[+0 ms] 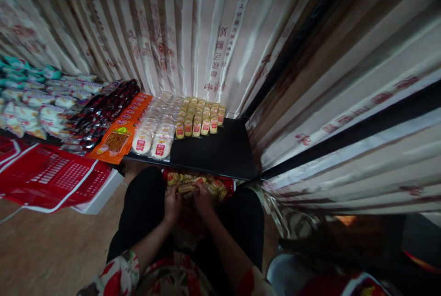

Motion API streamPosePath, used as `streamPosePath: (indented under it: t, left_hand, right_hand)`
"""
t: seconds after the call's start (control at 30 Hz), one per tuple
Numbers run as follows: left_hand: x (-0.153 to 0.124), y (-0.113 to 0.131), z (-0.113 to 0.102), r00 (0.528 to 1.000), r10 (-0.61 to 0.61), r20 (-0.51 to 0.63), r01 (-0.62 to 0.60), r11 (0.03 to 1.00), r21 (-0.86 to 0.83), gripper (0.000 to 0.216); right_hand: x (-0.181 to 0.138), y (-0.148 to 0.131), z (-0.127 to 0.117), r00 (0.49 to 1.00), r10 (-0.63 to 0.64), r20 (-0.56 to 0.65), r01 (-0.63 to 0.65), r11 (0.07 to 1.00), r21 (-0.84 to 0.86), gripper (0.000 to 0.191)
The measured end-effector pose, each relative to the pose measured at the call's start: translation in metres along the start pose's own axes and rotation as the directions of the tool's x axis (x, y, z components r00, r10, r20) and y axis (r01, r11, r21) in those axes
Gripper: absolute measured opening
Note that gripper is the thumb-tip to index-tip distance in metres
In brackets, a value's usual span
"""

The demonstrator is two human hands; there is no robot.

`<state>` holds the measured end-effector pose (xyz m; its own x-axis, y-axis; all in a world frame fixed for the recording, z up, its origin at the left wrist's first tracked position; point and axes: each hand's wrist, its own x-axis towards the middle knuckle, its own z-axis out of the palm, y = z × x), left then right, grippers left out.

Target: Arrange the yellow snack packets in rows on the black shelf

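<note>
A red bag [228, 184] full of small yellow wrapped snacks sits between the knees, just below the shelf's front edge. Over its opening, my left hand [172, 204] is closed with its fingertips on the left end of a yellow snack packet [186, 188]. The fingers of my right hand [203, 198] are closed at the right end of that same packet. Dim light blurs the fingertips. On the shelf straight ahead, more yellow snack packets [197, 125] stand in tidy rows.
Left along the black shelf [220, 154] lie round white wrapped crackers [160, 142], an orange snack bag [119, 142], dark red packets [99, 114] and white-and-green packets [51, 96]. A red carton bag [51, 174] and white box [99, 192] stand lower left. Pleated curtains [193, 25] hang behind and right.
</note>
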<state>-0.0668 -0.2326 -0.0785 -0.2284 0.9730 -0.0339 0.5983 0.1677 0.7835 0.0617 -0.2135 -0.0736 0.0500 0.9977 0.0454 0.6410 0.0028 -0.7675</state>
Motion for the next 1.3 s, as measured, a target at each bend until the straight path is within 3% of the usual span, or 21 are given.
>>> streamPosePath:
  t: [0.17, 0.33, 0.5, 0.67, 0.8, 0.97, 1.13, 1.3]
  left_hand:
    - [-0.005, 0.017, -0.012, 0.992, 0.095, -0.088, -0.104, 0.99, -0.099, 0.032]
    - [-0.01, 0.036, -0.019, 0.965, 0.219, -0.147, -0.236, 0.966, -0.104, 0.028]
    - [-0.011, 0.053, -0.025, 0.939, 0.304, -0.157, -0.323, 0.941, -0.106, 0.027]
    - [-0.007, 0.067, -0.031, 0.945, 0.306, -0.112, -0.319, 0.939, -0.129, 0.026]
    - [-0.003, 0.079, -0.036, 0.943, 0.325, -0.067, -0.331, 0.935, -0.124, 0.026]
    - [0.009, 0.096, -0.042, 0.944, 0.33, 0.0, -0.328, 0.939, -0.098, 0.026]
    - [0.028, 0.106, -0.038, 0.954, 0.291, 0.068, -0.271, 0.938, -0.214, 0.027]
    - [0.041, 0.116, -0.034, 0.932, 0.331, 0.145, -0.289, 0.923, -0.255, 0.024]
  right_hand:
    - [-0.008, -0.018, -0.019, 0.994, -0.011, -0.105, 0.028, 0.987, 0.16, 0.025]
    - [-0.015, -0.029, -0.041, 0.978, -0.05, -0.2, 0.083, 0.984, 0.159, 0.024]
    - [-0.013, -0.04, -0.065, 0.983, -0.108, -0.15, 0.129, 0.982, 0.139, 0.025]
    - [-0.007, -0.048, -0.09, 0.976, -0.187, -0.113, 0.192, 0.981, 0.032, 0.024]
    - [-0.002, -0.048, -0.105, 0.98, -0.172, -0.096, 0.172, 0.985, -0.011, 0.024]
    - [0.005, -0.038, -0.109, 0.993, -0.046, -0.109, 0.059, 0.991, 0.118, 0.023]
    - [0.009, -0.027, -0.106, 0.996, 0.069, -0.056, -0.052, 0.963, 0.266, 0.022]
    - [0.013, -0.022, -0.113, 0.997, 0.009, -0.074, -0.004, 0.998, 0.069, 0.025]
